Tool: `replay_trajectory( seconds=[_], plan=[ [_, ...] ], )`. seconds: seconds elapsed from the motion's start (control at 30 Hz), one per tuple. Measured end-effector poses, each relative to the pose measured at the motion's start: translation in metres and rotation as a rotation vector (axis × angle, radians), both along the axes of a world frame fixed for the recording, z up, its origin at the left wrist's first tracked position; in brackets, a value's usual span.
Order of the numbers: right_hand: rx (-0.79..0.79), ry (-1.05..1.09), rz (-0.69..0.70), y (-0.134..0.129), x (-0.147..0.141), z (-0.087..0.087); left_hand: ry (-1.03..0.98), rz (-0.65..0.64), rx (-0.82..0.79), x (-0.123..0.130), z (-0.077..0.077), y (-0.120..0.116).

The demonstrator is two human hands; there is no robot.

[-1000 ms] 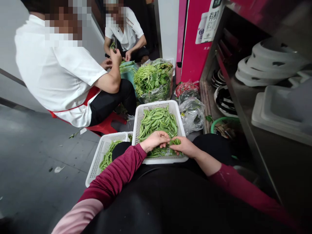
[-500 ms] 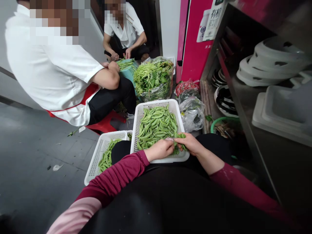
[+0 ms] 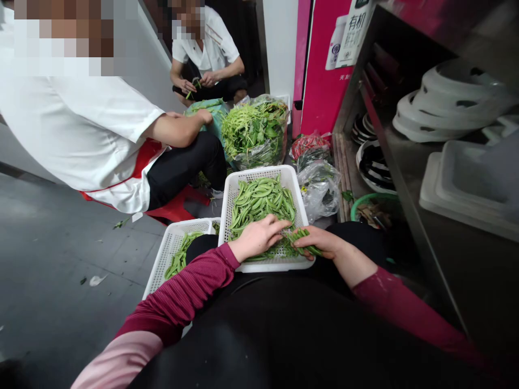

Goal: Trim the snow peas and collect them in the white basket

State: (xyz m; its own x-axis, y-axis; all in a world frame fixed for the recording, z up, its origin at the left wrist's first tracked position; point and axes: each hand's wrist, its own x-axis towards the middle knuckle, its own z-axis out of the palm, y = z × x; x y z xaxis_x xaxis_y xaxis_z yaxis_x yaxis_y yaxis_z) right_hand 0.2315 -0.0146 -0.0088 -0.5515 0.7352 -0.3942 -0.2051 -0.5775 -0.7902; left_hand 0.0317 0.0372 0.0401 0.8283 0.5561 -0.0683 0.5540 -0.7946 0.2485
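Observation:
A white perforated basket [image 3: 300,202] of green pea pods [image 3: 265,199] rests on my lap. My left hand [image 3: 261,236] is over the basket's near part, its fingers apart and reaching toward the right, with nothing visibly gripped. At the near right corner, my right hand [image 3: 318,241] is closed round several green pods [image 3: 302,236]. Between the two hands lie thin green bits, too small to tell apart. A second white basket [image 3: 159,270], lower and to the left, also has pea pods [image 3: 180,254] in it.
A person in a white shirt [image 3: 81,124] sits on a red stool [image 3: 178,208] at left; another person [image 3: 208,51] crouches behind. Beyond the basket stands a bag of leafy greens [image 3: 257,129]. A metal shelf [image 3: 409,183] with white trays [image 3: 466,189] is at right.
My left hand has opened and moved slightly left and up, away from my right hand. My right hand has shifted a little right with the pods. The seated person's arm has moved forward.

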Motion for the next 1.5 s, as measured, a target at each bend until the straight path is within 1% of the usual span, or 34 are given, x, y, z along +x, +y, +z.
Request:
replay_trajectory(
  seconds=[0.1,0.17,0.27,0.33,0.37,0.4,0.43,0.5,0.57,0.6,0.63,0.67,0.7,0.77,0.83,0.9,0.93,1.0,1.03,1.1,1.17,1.23,1.3,1.33,1.37,1.43,1.5],
  plan=[
    [0.041,0.017,0.05,-0.001,-0.002,0.002,0.1,-0.145,0.032,0.005,0.006,-0.002],
    [0.121,-0.047,0.052,-0.001,-0.004,0.001,0.148,-0.202,0.012,0.008,0.008,0.001],
    [0.309,-0.274,0.017,-0.001,-0.008,0.0,0.163,-0.235,-0.089,0.013,0.012,0.009],
    [0.459,-0.443,-0.04,-0.001,-0.01,0.001,0.078,-0.213,-0.212,0.015,0.012,0.012],
    [0.536,-0.521,-0.094,-0.001,-0.011,0.002,-0.004,-0.171,-0.28,0.017,0.011,0.011],
    [0.612,-0.591,-0.163,-0.001,-0.012,0.004,-0.104,-0.1,-0.345,0.019,0.008,0.01],
    [0.678,-0.652,-0.237,-0.002,-0.013,0.005,-0.207,-0.005,-0.405,0.021,0.004,0.007],
    [0.77,-0.74,-0.38,-0.003,-0.017,0.007,-0.373,0.257,-0.505,0.027,-0.009,0.001],
    [0.814,-0.772,-0.47,-0.005,-0.022,0.007,-0.447,0.517,-0.581,0.031,-0.024,-0.005],
    [0.817,-0.771,-0.504,-0.006,-0.025,0.006,-0.441,0.609,-0.603,0.032,-0.032,-0.006],
    [0.802,-0.764,-0.546,-0.007,-0.027,0.005,-0.414,0.654,-0.6,0.031,-0.038,-0.006],
    [0.764,-0.745,-0.599,-0.007,-0.027,0.004,-0.371,0.644,-0.562,0.029,-0.044,-0.006],
    [0.699,-0.701,-0.659,-0.006,-0.027,0.003,-0.31,0.585,-0.487,0.026,-0.049,-0.006],
    [0.515,-0.527,-0.788,-0.001,-0.022,0.002,-0.136,0.387,-0.281,0.017,-0.057,-0.005],
    [0.334,-0.278,-0.845,0.005,-0.015,0.001,0.083,0.178,-0.122,0.01,-0.065,-0.007],
    [0.22,-0.084,-0.829,0.01,-0.01,0.001,0.266,0.042,-0.055,0.01,-0.074,-0.01],
    [0.192,-0.034,-0.811,0.011,-0.008,0.001,0.324,0.0,-0.049,0.012,-0.078,-0.011],
    [0.188,-0.008,-0.764,0.011,-0.008,0.0,0.373,-0.026,-0.069,0.017,-0.086,-0.011],
    [0.207,-0.026,-0.743,0.01,-0.009,0.0,0.37,-0.01,-0.098,0.019,-0.088,-0.01],
    [0.264,-0.113,-0.709,0.008,-0.009,-0.002,0.292,0.081,-0.195,0.021,-0.088,-0.004],
    [0.327,-0.252,-0.653,0.006,-0.01,-0.004,0.124,0.238,-0.373,0.019,-0.081,0.004],
    [0.417,-0.433,-0.551,0.004,-0.01,-0.007,-0.054,0.42,-0.646,0.015,-0.069,0.012],
    [0.564,-0.631,-0.423,0.003,-0.013,-0.009,-0.21,0.572,-0.922,0.011,-0.054,0.018],
    [0.65,-0.716,-0.369,0.002,-0.016,-0.01,-0.285,0.634,-1.021,0.01,-0.047,0.02],
    [0.734,-0.783,-0.328,0.001,-0.019,-0.011,-0.355,0.68,-1.092,0.009,-0.041,0.02],
    [0.866,-0.867,-0.274,-0.002,-0.025,-0.012,-0.478,0.741,-1.171,0.01,-0.03,0.018],
    [0.936,-0.918,-0.249,-0.004,-0.031,-0.014,-0.562,0.777,-1.217,0.012,-0.023,0.014]
  ],
)
